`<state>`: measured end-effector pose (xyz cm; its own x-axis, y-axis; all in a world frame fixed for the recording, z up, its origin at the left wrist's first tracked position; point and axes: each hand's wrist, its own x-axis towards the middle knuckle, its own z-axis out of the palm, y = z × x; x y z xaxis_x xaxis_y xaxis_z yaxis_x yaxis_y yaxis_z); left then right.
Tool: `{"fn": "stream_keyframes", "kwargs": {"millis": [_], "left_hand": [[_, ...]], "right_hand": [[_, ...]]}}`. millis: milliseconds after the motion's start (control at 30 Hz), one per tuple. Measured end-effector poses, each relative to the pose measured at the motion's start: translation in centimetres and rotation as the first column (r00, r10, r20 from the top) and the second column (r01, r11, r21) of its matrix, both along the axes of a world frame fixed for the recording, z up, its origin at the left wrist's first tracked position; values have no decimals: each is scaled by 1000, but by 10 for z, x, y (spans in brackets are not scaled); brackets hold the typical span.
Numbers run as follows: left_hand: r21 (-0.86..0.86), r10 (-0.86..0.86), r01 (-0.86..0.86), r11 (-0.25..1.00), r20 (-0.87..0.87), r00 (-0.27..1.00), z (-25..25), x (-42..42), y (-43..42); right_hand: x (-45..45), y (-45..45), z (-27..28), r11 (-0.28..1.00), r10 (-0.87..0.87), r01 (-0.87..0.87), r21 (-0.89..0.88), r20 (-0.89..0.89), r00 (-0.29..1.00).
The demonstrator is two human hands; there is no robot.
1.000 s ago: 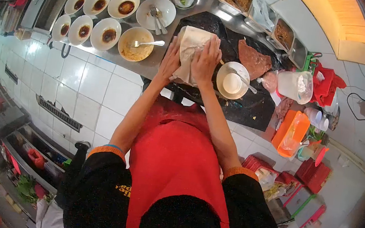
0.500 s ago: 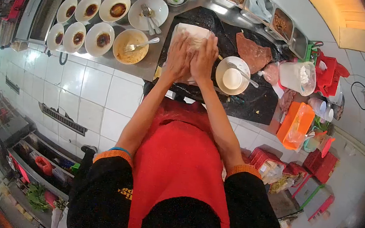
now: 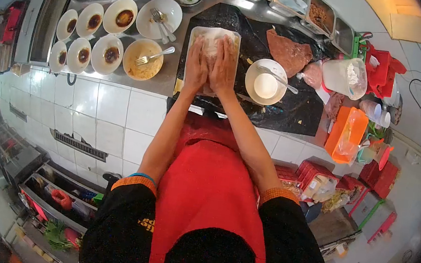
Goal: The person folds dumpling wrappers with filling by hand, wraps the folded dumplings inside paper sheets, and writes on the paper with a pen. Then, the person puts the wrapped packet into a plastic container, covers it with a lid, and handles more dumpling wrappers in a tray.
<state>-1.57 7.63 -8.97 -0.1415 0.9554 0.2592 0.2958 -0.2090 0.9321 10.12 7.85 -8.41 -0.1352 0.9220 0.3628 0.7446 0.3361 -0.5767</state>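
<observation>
A rectangular tray (image 3: pixel 237 56) lies on the black-covered counter in front of me, with a white, floury-looking mass (image 3: pixel 212 42) in it. My left hand (image 3: pixel 196 69) rests on the left part of this mass, its fingers stretched out and pointing away from me. Beside it, my right hand (image 3: pixel 223 69) lies on the right part, also with straight fingers. The hands cover much of what is in the tray, so its kind is unclear. Just right of the tray stands a white bowl (image 3: pixel 250 86) holding a smaller white cup (image 3: pixel 265 85) and a knife-like utensil (image 3: pixel 278 79).
Several white bowls with dark sauce (image 3: pixel 111 55) stand at left, near a bowl of yellowish mix with a fork (image 3: pixel 151 61). A flat reddish-brown piece (image 3: pixel 288 54) lies at right, before a white tub (image 3: pixel 344 77). An orange bin (image 3: pixel 344 132) stands at the right edge.
My hands have slid from the top of the white mass towards its sides and nearer me. More of the tray's rim and the mass between the hands shows. The view has shifted slightly.
</observation>
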Motion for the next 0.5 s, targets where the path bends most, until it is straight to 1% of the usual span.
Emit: {"fn": "stream_keyframes", "kwargs": {"millis": [67, 100, 133, 167, 200, 267, 300, 333, 367, 400, 433, 467, 500], "left_hand": [[43, -29, 43, 998, -297, 954, 7, -1, 2], [45, -35, 51, 998, -297, 954, 7, -2, 4], [34, -68, 89, 995, -406, 911, 7, -4, 7], [21, -97, 125, 992, -510, 855, 8, -5, 10], [23, -99, 129, 991, -513, 853, 12, -7, 11], [-77, -246, 265, 961, -674, 697, 30, -7, 13], [-80, -254, 273, 959, -672, 696, 34, -8, 17], [-107, -299, 326, 939, -721, 625, 36, -11, 26], [-138, -339, 375, 917, -766, 546, 38, -15, 33], [-140, -345, 382, 913, -766, 543, 39, -20, 37], [-242, -452, 446, 862, -766, 457, 40, -27, 43], [-345, -552, 498, 796, -752, 361, 40, -31, 48], [-412, -570, 482, 773, -785, 244, 38, -30, 52]], "right_hand": [[0, -4, -1, 999, -37, 39, -24, 68, 997], [3, -6, 5, 999, -45, 46, -22, 68, 997], [6, -10, 10, 997, -36, 52, -63, 236, 971], [9, -13, 16, 993, -18, 63, -102, 394, 919], [15, -16, 20, 993, -22, 66, -100, 391, 920], [39, -24, 30, 967, 209, -103, -232, 497, 842], [51, -26, 50, 928, 294, -121, -352, 495, 818], [60, -25, 58, 929, 287, -112, -352, 498, 818], [67, -23, 64, 913, 347, -168, -372, 491, 799], [71, -22, 65, 892, 406, -225, -391, 479, 778], [72, -20, 60, 895, 400, -220, -389, 478, 782], [71, -19, 55, 917, 369, -202, -343, 545, 753], [68, -19, 56, 936, 336, -186, -298, 607, 720]]}}
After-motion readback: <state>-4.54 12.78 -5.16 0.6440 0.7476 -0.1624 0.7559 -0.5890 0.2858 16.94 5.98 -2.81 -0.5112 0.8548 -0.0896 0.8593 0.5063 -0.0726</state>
